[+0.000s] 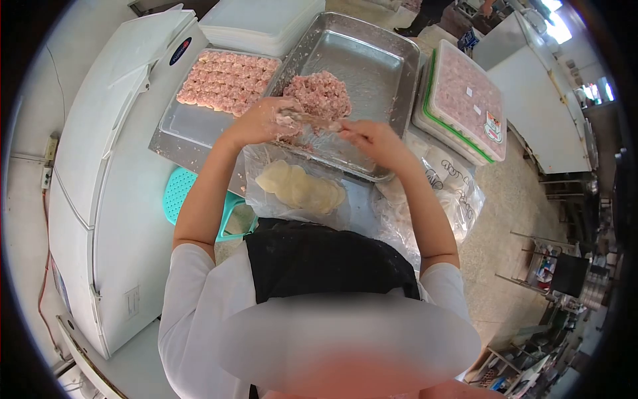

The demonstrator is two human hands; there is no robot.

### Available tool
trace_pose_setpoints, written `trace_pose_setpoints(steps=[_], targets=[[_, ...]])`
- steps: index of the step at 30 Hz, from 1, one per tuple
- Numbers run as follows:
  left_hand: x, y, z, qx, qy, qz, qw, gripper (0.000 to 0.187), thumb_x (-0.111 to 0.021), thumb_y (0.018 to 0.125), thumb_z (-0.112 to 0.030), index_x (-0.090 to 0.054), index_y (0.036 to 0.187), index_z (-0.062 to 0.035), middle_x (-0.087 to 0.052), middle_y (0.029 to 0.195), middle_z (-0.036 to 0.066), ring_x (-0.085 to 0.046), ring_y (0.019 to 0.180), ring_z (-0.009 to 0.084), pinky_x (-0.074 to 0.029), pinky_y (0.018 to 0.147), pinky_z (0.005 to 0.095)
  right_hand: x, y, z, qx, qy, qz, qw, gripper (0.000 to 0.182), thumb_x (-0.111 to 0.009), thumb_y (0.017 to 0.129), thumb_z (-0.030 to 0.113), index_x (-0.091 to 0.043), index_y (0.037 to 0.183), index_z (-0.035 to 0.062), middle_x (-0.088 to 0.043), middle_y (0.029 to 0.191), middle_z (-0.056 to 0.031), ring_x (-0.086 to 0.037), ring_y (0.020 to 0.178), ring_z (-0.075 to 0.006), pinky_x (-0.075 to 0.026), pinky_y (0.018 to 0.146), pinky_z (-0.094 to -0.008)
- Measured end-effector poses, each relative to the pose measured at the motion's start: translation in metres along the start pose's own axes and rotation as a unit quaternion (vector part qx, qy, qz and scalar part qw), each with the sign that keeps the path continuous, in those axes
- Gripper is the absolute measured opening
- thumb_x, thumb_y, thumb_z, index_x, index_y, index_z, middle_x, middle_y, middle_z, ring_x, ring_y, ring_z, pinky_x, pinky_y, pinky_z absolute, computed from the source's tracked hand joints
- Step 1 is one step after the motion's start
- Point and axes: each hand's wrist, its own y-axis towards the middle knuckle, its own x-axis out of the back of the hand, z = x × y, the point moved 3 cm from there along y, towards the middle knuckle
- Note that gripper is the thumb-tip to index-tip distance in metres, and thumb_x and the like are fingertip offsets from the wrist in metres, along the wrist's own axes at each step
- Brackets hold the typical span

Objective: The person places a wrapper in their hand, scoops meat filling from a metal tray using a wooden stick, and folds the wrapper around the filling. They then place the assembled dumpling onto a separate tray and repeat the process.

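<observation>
Over the near left part of a large metal tray (pixel 407 76), my left hand (pixel 267 120) is closed round something small smeared with pink minced meat; what it is cannot be made out. My right hand (pixel 375 141) grips a thin spreading tool (pixel 319 121) whose far end reaches to my left hand. A mound of minced meat (pixel 319 93) lies in the tray just beyond both hands. Nearer my body, round pale wrappers (pixel 299 186) lie overlapping on a plastic bag.
Left of the metal tray, a shallow container (pixel 199 123) holds rows of filled pieces (pixel 227 80). Stacked lids (pixel 262 23) stand behind it. Lidded boxes (pixel 465 100) and a plastic bag (pixel 442 193) are on the right. A white freezer (pixel 119 166) stands at left, near a turquoise stool (pixel 178 193).
</observation>
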Motion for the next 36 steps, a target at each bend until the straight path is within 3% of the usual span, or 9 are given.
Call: trace_pose_setpoints(steps=[2, 8, 11, 17, 20, 22, 26, 31, 36], targets=[[0.000, -0.001, 0.010, -0.021, 0.005, 0.007, 1.000, 0.043, -0.076, 0.071, -0.021, -0.063, 0.107, -0.0021, -0.066, 0.101, 0.014, -0.062, 0.091, 0.0268, -0.047, 0.084, 0.0347, 0.020, 0.002, 0.006, -0.092, -0.148, 0.008, 0.985, 0.033, -0.057, 0.092, 0.031, -0.064, 0.112, 0.0060, -0.066, 0.093, -0.0170, -0.062, 0.086, -0.0365, -0.049, 0.077, -0.0408], [0.019, -0.008, -0.008, 0.067, 0.037, 0.045, 0.996, 0.052, -0.075, 0.070, -0.024, -0.062, 0.116, -0.0043, -0.062, 0.116, 0.011, -0.058, 0.108, 0.0265, -0.042, 0.096, 0.0357, -0.010, 0.003, 0.021, 0.002, -0.101, -0.046, 0.994, 0.031, -0.057, 0.092, 0.030, -0.065, 0.113, 0.0099, -0.065, 0.084, -0.0147, -0.062, 0.081, -0.0339, -0.049, 0.072, -0.0406], [0.023, -0.016, 0.021, 0.024, -0.010, 0.081, 0.996, 0.053, -0.075, 0.070, -0.025, -0.061, 0.117, -0.0057, -0.062, 0.116, 0.011, -0.054, 0.114, 0.0272, -0.040, 0.099, 0.0371, 0.027, -0.002, 0.034, -0.098, -0.131, 0.025, 0.986, 0.030, -0.058, 0.091, 0.028, -0.065, 0.112, 0.0080, -0.066, 0.086, -0.0156, -0.062, 0.082, -0.0342, -0.049, 0.072, -0.0401], [0.060, -0.040, 0.003, -0.178, -0.103, 0.050, 0.977, 0.049, -0.078, 0.070, -0.030, -0.061, 0.109, -0.0062, -0.065, 0.102, 0.010, -0.061, 0.098, 0.0263, -0.046, 0.086, 0.0357, -0.022, 0.015, 0.103, -0.016, -0.158, -0.016, 0.987, 0.025, -0.061, 0.090, 0.019, -0.065, 0.109, 0.0037, -0.066, 0.090, -0.0146, -0.063, 0.079, -0.0319, -0.050, 0.071, -0.0356], [0.079, -0.055, 0.017, -0.167, 0.012, 0.074, 0.983, 0.041, -0.077, 0.072, -0.028, -0.063, 0.105, -0.0065, -0.066, 0.102, 0.008, -0.061, 0.097, 0.0224, -0.046, 0.086, 0.0344, -0.041, 0.037, 0.125, -0.024, -0.215, -0.042, 0.975, 0.025, -0.062, 0.089, 0.020, -0.066, 0.109, 0.0058, -0.064, 0.086, -0.0146, -0.062, 0.074, -0.0324, -0.050, 0.066, -0.0368], [0.088, -0.055, 0.047, 0.029, -0.121, 0.115, 0.986, 0.043, -0.080, 0.069, -0.025, -0.064, 0.103, -0.0051, -0.061, 0.111, 0.009, -0.056, 0.103, 0.0213, -0.041, 0.094, 0.0340, -0.053, 0.046, 0.158, -0.043, -0.270, -0.085, 0.958, 0.026, -0.062, 0.089, 0.022, -0.066, 0.109, 0.0065, -0.064, 0.085, -0.0147, -0.061, 0.071, -0.0328, -0.050, 0.063, -0.0373], [0.111, -0.063, 0.062, 0.011, -0.134, 0.145, 0.980, 0.045, -0.081, 0.068, -0.027, -0.064, 0.104, -0.0049, -0.062, 0.105, 0.007, -0.056, 0.098, 0.0185, -0.043, 0.091, 0.0322, -0.083, 0.063, 0.175, -0.067, -0.353, -0.106, 0.927, 0.028, -0.063, 0.088, 0.024, -0.066, 0.107, 0.0045, -0.062, 0.081, -0.0140, -0.061, 0.066, -0.0325, -0.049, 0.059, -0.0370], [0.136, -0.077, 0.080, -0.189, -0.027, -0.070, 0.979, 0.049, -0.079, 0.069, -0.039, -0.063, 0.101, -0.0048, -0.065, 0.100, 0.013, -0.062, 0.086, 0.0269, -0.047, 0.077, 0.0363, -0.088, 0.075, 0.205, -0.090, -0.256, -0.130, 0.954, 0.028, -0.062, 0.089, 0.022, -0.065, 0.108, 0.0024, -0.064, 0.090, -0.0159, -0.062, 0.074, -0.0336, -0.050, 0.066, -0.0369], [0.155, -0.081, 0.093, -0.106, 0.001, 0.051, 0.993, 0.049, -0.078, 0.070, -0.036, -0.063, 0.106, -0.0064, -0.063, 0.105, 0.012, -0.060, 0.096, 0.0278, -0.047, 0.083, 0.0367, -0.128, 0.089, 0.188, -0.141, -0.226, -0.076, 0.961, 0.027, -0.061, 0.090, 0.019, -0.064, 0.110, 0.0013, -0.066, 0.100, -0.0177, -0.063, 0.089, -0.0348, -0.050, 0.076, -0.0352]])
